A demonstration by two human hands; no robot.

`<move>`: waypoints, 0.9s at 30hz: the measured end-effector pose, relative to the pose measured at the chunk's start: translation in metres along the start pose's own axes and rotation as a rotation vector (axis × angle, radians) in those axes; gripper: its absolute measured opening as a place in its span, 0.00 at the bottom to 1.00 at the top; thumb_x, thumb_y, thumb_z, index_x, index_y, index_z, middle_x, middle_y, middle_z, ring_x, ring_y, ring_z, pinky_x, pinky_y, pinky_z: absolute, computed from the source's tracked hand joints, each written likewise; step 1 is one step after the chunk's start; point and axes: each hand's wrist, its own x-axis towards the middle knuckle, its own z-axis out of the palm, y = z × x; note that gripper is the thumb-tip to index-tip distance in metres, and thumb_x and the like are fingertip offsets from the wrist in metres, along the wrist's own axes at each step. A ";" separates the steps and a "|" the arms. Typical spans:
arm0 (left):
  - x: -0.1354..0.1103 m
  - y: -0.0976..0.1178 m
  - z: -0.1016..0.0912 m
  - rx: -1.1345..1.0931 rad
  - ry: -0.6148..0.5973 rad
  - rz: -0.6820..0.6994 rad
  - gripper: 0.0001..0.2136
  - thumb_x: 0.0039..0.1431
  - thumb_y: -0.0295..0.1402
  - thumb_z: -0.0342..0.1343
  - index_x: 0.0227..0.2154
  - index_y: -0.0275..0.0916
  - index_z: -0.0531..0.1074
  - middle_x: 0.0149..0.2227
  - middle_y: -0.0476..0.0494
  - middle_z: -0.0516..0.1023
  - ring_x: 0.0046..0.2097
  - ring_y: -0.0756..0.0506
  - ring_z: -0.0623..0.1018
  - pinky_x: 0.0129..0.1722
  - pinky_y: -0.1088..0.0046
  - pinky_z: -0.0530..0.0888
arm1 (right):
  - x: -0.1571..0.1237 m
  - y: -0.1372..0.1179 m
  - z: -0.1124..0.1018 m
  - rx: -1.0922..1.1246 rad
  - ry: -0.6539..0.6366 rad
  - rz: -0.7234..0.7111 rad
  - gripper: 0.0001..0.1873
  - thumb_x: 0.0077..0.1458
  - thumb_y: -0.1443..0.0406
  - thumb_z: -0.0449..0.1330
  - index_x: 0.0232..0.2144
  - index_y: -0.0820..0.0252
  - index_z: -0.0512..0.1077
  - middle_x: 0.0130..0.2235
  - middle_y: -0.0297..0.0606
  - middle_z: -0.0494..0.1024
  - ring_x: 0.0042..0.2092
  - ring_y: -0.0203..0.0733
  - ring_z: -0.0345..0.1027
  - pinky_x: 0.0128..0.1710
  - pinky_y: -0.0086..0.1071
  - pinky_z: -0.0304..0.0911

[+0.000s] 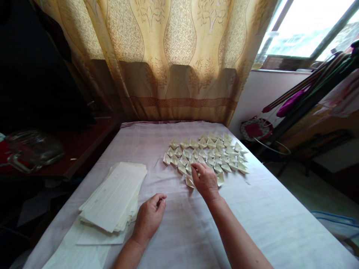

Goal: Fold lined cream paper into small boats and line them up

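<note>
Reaching out over the bench (252,224), which is covered with a pale cloth, we have both forearms coming in from the near edge. Closest to us, our left hand (148,216) rests on the cloth with its fingers (159,200) curled inward and the thumb tip against the forefinger; we cannot tell whether anything small is held between them. Just to its left lies a stack of lined paper sheets (114,198), fanned a little at the edges and sitting on a few larger loose sheets. A little farther on, our right hand (205,181) lies palm down at the near edge of the folded paper pieces (213,153). Its fingertips (196,170) are drawn close together and bent down onto one piece there, though we cannot tell whether they pinch it or only press it. The pieces are small, cream-coloured and pointed, and they lie in close rows on the right half of the bench, touching or nearly touching one another. Off the left side stands a dark side table (84,142) with a crumpled clear plastic bag (30,149) on it. At the far end hangs a patterned yellow curtain (174,56), and to its right is a bright window (305,30) above a leaning rack (308,89).
</note>
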 end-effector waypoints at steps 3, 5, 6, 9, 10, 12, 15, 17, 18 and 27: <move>0.000 0.000 0.001 -0.004 0.001 -0.004 0.15 0.58 0.40 0.47 0.38 0.41 0.77 0.30 0.45 0.81 0.31 0.45 0.79 0.34 0.73 0.73 | -0.031 0.010 -0.006 0.052 0.061 0.051 0.09 0.60 0.60 0.56 0.32 0.57 0.73 0.29 0.33 0.77 0.30 0.37 0.69 0.30 0.28 0.53; 0.000 0.000 0.001 -0.009 0.000 -0.007 0.15 0.58 0.40 0.47 0.38 0.41 0.77 0.30 0.46 0.81 0.31 0.46 0.79 0.33 0.73 0.73 | -0.050 0.012 -0.006 0.010 0.041 0.019 0.09 0.59 0.58 0.57 0.33 0.57 0.71 0.27 0.32 0.75 0.28 0.37 0.68 0.27 0.29 0.50; 0.000 -0.001 0.002 -0.012 -0.002 -0.009 0.15 0.58 0.40 0.47 0.38 0.40 0.77 0.30 0.46 0.81 0.31 0.46 0.79 0.33 0.74 0.72 | -0.058 0.013 -0.006 -0.020 0.037 0.006 0.09 0.58 0.58 0.58 0.35 0.57 0.71 0.28 0.32 0.75 0.28 0.38 0.68 0.27 0.29 0.50; 0.000 -0.003 0.003 -0.011 -0.004 -0.015 0.15 0.58 0.40 0.48 0.38 0.41 0.77 0.30 0.46 0.81 0.32 0.46 0.79 0.32 0.74 0.72 | -0.067 0.013 -0.002 -0.110 0.012 -0.012 0.07 0.56 0.62 0.59 0.37 0.58 0.70 0.30 0.34 0.76 0.31 0.39 0.69 0.29 0.29 0.50; 0.000 -0.004 0.003 -0.010 -0.003 -0.014 0.15 0.58 0.40 0.48 0.38 0.41 0.77 0.30 0.46 0.81 0.31 0.46 0.79 0.32 0.74 0.72 | -0.066 0.014 -0.001 -0.133 -0.008 -0.014 0.05 0.56 0.64 0.58 0.36 0.58 0.70 0.30 0.34 0.76 0.31 0.39 0.69 0.29 0.29 0.50; -0.001 -0.005 0.004 -0.012 0.001 -0.012 0.15 0.58 0.40 0.48 0.38 0.41 0.77 0.30 0.47 0.81 0.32 0.46 0.79 0.32 0.75 0.72 | -0.063 0.013 0.002 -0.164 -0.052 -0.015 0.02 0.57 0.66 0.58 0.35 0.57 0.70 0.31 0.34 0.77 0.31 0.39 0.68 0.29 0.30 0.50; -0.001 -0.006 0.003 -0.018 0.003 -0.002 0.14 0.58 0.40 0.48 0.38 0.41 0.77 0.31 0.47 0.82 0.32 0.46 0.80 0.32 0.75 0.72 | -0.060 0.011 0.003 -0.186 -0.094 -0.026 0.04 0.58 0.68 0.57 0.31 0.56 0.71 0.30 0.34 0.77 0.30 0.38 0.68 0.30 0.30 0.50; 0.000 -0.006 0.003 -0.019 0.008 0.002 0.14 0.58 0.39 0.49 0.38 0.42 0.77 0.31 0.47 0.82 0.32 0.46 0.80 0.31 0.75 0.72 | -0.061 0.010 0.003 -0.174 -0.097 -0.038 0.06 0.58 0.69 0.56 0.29 0.57 0.70 0.29 0.34 0.76 0.31 0.38 0.68 0.30 0.30 0.50; 0.000 -0.006 0.003 -0.019 0.010 0.004 0.14 0.58 0.39 0.49 0.38 0.42 0.77 0.31 0.47 0.82 0.32 0.46 0.80 0.31 0.75 0.72 | -0.062 0.011 0.002 -0.159 -0.090 -0.047 0.07 0.59 0.69 0.56 0.28 0.57 0.70 0.29 0.33 0.76 0.30 0.38 0.68 0.31 0.30 0.50; 0.000 -0.004 0.003 0.003 0.017 0.015 0.14 0.57 0.39 0.49 0.38 0.42 0.77 0.31 0.47 0.82 0.31 0.46 0.80 0.32 0.74 0.72 | -0.065 0.015 -0.005 -0.099 0.004 -0.023 0.09 0.60 0.67 0.55 0.27 0.58 0.71 0.28 0.32 0.75 0.29 0.36 0.67 0.30 0.29 0.48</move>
